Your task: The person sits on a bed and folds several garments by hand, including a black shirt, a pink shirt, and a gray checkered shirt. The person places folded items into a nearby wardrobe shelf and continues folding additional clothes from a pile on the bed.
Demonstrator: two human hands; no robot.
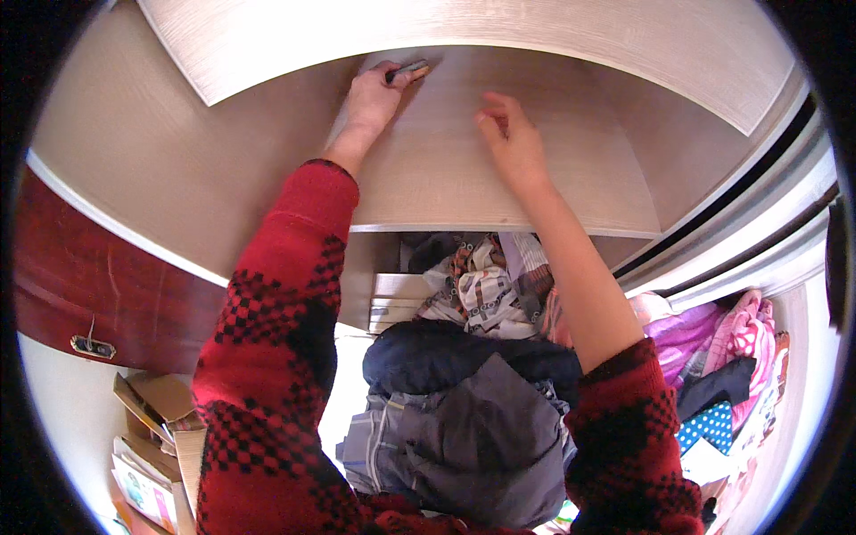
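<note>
My left hand (378, 97) grips a small dark object (408, 70) with a light tan edge, over the back left part of a pale wood-grain shelf (435, 180). What exactly the object is cannot be made out. To its right, my right hand (515, 137) is held over the same shelf, slightly blurred, with fingers loosely bent and nothing visible in them. Below the shelf's front edge lies a heap of patterned cloth (491, 287). Nearer to me are a folded dark navy cloth (461, 358) and a dark grey garment (491, 435).
An upper board (468, 23) overhangs the shelf. On the left stand a dark red glossy panel (114, 274) with a handle and opened cardboard boxes (160, 398). Sliding door tracks (729, 221) run along the right, above pink and purple textiles (689, 334).
</note>
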